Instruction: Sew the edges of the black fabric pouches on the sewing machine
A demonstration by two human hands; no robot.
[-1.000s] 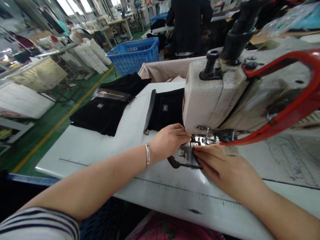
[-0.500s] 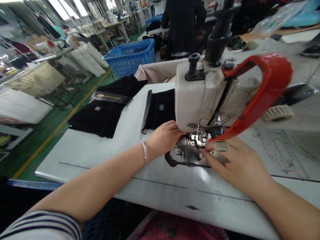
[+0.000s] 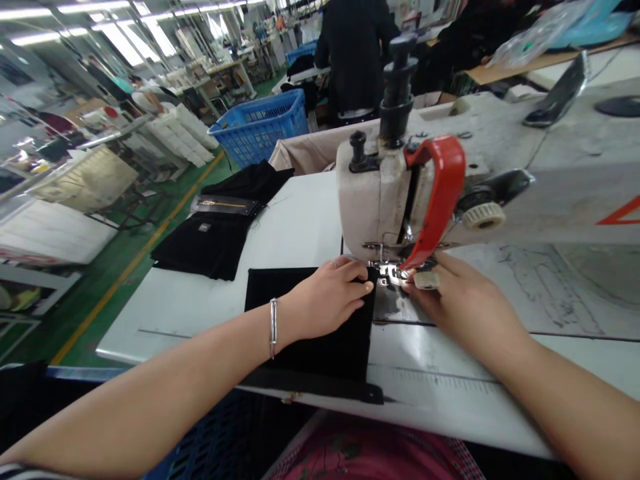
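Observation:
A black fabric panel (image 3: 310,353) lies flat on the sewing machine's table, its upper right corner at the presser foot (image 3: 393,275). My left hand (image 3: 327,300) rests on this panel, fingers curled and pinching its edge close to the foot. On the foot's other side is my right hand (image 3: 463,300), a pale wrap around one finger. Its fingertips are drawn together by the foot, and whatever they hold is hidden. A dark strip (image 3: 320,385) runs along the panel's near edge, at the table's front. Above my hands stands the sewing machine head (image 3: 367,213) with a red curved guard (image 3: 445,193).
Folded black pieces (image 3: 200,243) with a zipper strip (image 3: 225,205) lie on the table's left end. Behind stand a blue plastic basket (image 3: 260,127) and a beige cloth-lined bin (image 3: 305,153). A person in dark clothing (image 3: 353,60) is beyond them.
The black panel has swung from behind the machine head round to the front left, under my left hand. My right hand has moved closer in at the presser foot. The view has shifted.

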